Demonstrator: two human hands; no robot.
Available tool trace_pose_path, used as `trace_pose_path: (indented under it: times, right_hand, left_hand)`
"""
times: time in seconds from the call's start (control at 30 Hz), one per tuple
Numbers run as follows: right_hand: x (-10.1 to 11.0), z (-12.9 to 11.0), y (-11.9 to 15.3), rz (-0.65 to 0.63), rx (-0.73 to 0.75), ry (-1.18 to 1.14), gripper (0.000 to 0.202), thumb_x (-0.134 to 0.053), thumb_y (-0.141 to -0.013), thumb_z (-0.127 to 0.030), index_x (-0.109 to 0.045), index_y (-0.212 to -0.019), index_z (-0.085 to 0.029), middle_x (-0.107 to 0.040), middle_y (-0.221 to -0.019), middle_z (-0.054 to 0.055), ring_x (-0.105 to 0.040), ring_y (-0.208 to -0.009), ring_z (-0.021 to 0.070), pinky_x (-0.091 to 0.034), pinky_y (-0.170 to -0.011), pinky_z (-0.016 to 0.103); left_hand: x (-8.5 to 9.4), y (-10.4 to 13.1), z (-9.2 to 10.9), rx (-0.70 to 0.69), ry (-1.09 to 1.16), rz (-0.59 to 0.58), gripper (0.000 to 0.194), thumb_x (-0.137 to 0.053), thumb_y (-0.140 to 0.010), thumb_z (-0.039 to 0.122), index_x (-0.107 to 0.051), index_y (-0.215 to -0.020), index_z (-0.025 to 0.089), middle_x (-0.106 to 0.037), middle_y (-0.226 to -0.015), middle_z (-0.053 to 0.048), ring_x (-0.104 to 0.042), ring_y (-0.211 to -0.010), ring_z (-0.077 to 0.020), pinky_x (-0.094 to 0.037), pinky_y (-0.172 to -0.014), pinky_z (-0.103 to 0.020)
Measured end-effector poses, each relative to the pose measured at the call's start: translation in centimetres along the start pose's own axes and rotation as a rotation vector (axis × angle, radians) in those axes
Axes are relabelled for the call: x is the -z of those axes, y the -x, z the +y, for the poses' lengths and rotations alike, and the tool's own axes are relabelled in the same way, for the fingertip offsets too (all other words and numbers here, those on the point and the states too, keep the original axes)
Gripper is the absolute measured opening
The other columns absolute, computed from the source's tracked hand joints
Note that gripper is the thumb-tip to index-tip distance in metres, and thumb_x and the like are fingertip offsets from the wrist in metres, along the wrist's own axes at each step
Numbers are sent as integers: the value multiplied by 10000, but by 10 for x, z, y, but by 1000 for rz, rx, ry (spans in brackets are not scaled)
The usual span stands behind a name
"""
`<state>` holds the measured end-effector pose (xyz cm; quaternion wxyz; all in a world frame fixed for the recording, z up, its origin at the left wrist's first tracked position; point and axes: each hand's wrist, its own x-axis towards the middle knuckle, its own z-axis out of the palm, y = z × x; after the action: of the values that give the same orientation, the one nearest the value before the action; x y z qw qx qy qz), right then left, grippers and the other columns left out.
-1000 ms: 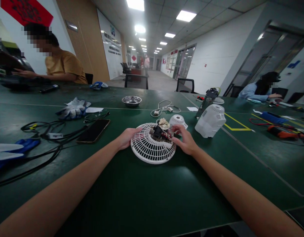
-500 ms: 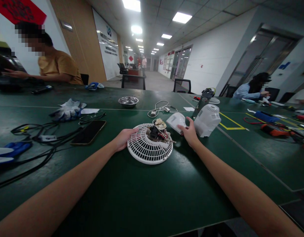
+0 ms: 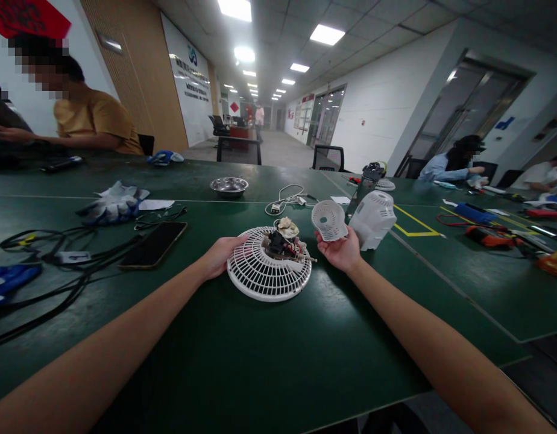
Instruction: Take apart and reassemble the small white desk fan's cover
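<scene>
A round white fan grille (image 3: 255, 278) lies on the green table, carrying a dark motor with wires (image 3: 281, 246) in its middle. My left hand (image 3: 220, 256) grips the grille's left rim, its fingers partly hidden. Over the table to the right, my right hand (image 3: 342, 248) holds a white plastic motor cover (image 3: 329, 218), its hollow, slotted inside facing me. Just beyond that hand stands a larger white plastic fan base (image 3: 374, 222). A white cable with a plug (image 3: 278, 207) lies behind the grille.
A steel bowl (image 3: 229, 187) stands further back. On the left lie a phone (image 3: 154, 245), black cables (image 3: 88, 265) and work gloves (image 3: 111, 204). A dark bottle (image 3: 365, 187) stands behind the fan base. Tools (image 3: 486, 235) lie at right; other people sit around the table.
My right hand has turned palm up and rolled the motor cover over, so its inside now shows. My left hand keeps hold of the grille. The view has shifted slightly right.
</scene>
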<state>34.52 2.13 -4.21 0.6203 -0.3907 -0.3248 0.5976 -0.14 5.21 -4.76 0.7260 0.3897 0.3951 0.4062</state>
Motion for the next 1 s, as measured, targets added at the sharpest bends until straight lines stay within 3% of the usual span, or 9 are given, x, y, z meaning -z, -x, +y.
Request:
trace_pose_path:
  times: [0.53, 0.67, 0.77, 0.87, 1.0]
  right_hand:
    - [-6, -4, 7, -37, 59, 120, 462, -429, -825, -628, -597, -1057, -267, -745, -958, 77, -677, -768, 251, -519, -614, 368]
    - [-6, 1, 3, 101, 71, 178, 423, -454, -834, -619, -567, -1017, -254, -703, -823, 39, -653, -667, 212, -499, -557, 322]
    - [-12, 7, 4, 210, 179, 246, 399, -573, -814, -594, -510, -1031, -265, -659, -794, -5, -630, -635, 183, -484, -522, 285]
    - [-27, 12, 12, 165, 341, 272, 453, -609, -832, -581, -471, -1147, -285, -665, -938, 7, -655, -743, 199, -521, -555, 308]
    - [-53, 16, 38, 86, 603, 496, 616, -656, -855, -520, -368, -1358, -312, -666, -1081, 48, -672, -897, 246, -584, -747, 426]
  left_hand:
    - [-1, 1, 0, -5, 9, 11, 137, -615, -943, 137, -722, -964, 54, -771, -945, -174, -760, -780, -193, -636, -746, -276]
    - [-3, 1, 0, -11, 10, 23, 145, -608, -947, 136, -719, -978, 49, -767, -926, -165, -753, -765, -182, -632, -741, -271]
    - [-7, 1, -1, -38, -4, 57, 136, -612, -940, 133, -712, -965, 44, -759, -918, -164, -745, -751, -180, -626, -720, -270]
    - [-8, -1, -2, -97, -37, 77, 181, -621, -932, 138, -688, -1083, 63, -751, -1000, -163, -744, -811, -190, -618, -773, -298]
    - [-6, -2, -2, -256, -227, 186, 479, -710, -871, 188, -591, -1334, 171, -710, -1153, -145, -723, -953, -244, -590, -853, -383]
